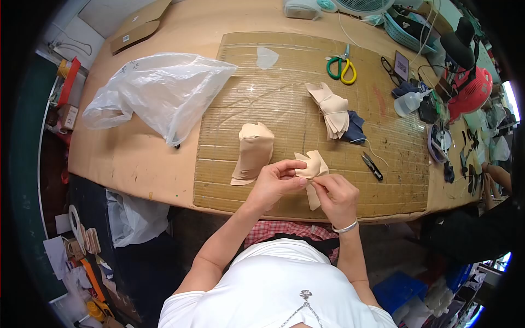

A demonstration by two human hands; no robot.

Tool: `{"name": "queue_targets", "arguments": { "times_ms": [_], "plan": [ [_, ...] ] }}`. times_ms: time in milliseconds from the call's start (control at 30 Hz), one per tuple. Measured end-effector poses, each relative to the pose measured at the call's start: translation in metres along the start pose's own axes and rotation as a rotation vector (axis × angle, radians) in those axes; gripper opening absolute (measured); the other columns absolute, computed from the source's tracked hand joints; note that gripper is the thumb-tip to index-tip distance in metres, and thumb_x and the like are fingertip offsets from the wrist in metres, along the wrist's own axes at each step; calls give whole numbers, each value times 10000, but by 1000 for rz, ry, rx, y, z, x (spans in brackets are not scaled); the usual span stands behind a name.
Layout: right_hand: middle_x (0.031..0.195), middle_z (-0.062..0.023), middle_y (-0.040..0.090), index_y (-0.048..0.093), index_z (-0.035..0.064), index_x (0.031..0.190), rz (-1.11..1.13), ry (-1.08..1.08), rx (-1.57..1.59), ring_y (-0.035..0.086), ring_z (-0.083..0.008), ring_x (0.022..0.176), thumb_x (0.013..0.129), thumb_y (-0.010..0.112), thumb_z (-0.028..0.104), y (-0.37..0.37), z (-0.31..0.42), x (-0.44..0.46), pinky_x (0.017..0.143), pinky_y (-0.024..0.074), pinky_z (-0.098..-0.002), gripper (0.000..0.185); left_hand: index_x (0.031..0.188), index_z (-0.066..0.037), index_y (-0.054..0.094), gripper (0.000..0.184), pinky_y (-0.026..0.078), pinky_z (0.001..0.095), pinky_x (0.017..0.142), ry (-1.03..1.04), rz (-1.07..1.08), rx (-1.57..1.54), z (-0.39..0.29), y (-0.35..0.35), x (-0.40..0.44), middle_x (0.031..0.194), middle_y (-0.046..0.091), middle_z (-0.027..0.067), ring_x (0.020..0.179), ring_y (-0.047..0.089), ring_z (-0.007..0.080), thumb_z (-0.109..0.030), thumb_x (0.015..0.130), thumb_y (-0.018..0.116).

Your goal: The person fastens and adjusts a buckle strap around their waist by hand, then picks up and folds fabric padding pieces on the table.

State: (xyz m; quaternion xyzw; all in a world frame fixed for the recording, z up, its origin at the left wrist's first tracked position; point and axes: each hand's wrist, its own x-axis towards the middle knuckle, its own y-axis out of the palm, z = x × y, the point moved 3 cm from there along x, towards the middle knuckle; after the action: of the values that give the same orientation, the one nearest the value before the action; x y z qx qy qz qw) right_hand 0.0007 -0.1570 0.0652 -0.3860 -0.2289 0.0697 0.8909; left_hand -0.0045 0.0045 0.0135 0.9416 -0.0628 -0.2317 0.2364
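Note:
Between my two hands is a small beige fabric piece [312,164], held above the front part of the cardboard sheet. My left hand [280,179] pinches it from the left with bent fingers. From the right, my right hand [334,195] grips its lower edge, thumb and forefinger pressed together. A strip of the same beige fabric hangs below the fingers. Left of my hands stands a stack of beige fabric pieces [255,153]. A tied bundle of beige pieces [330,111] lies farther back on the right, against a dark blue cloth [355,128].
Black thread snips [372,166] lie right of my hands. Scissors [342,66] with green and yellow handles rest farther back. A clear plastic bag [158,93] spreads over the left side. A squeeze bottle [410,103] and a red lamp [471,90] stand at the right.

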Motion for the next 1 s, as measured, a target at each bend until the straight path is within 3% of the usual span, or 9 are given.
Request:
{"name": "queue_targets", "arguments": {
  "times_ms": [67,367,633,1000],
  "plan": [
    [727,-69,625,657,63,775,-17,102,125,604,-234,633,703,699,40,0,-4,-1,552,470,-315,87,1130,9,577,368,507,197,742,15,1,-5,-1,1,0,913,598,33,815,592,77,-16,782,693],
    [732,-83,628,656,45,777,-16,111,133,617,-234,653,704,698,30,-7,-7,0,573,480,-316,85,1152,6,565,354,515,230,788,-104,-15,-188,2,-4,3,948,601,33,839,584,89,-46,816,661],
    [728,-68,624,654,56,770,-31,64,51,614,-230,654,692,708,33,-9,-5,3,568,474,-318,97,1204,29,524,408,501,242,816,-18,38,-87,1,-5,1,1073,615,126,926,599,121,-35,821,647],
    [730,-58,621,658,69,769,-5,19,18,611,-221,662,694,704,52,-7,-4,7,573,478,-316,90,1192,29,533,398,511,227,789,-40,22,-68,1,-3,1,1018,620,92,883,603,108,-17,815,651]
  ]
}}
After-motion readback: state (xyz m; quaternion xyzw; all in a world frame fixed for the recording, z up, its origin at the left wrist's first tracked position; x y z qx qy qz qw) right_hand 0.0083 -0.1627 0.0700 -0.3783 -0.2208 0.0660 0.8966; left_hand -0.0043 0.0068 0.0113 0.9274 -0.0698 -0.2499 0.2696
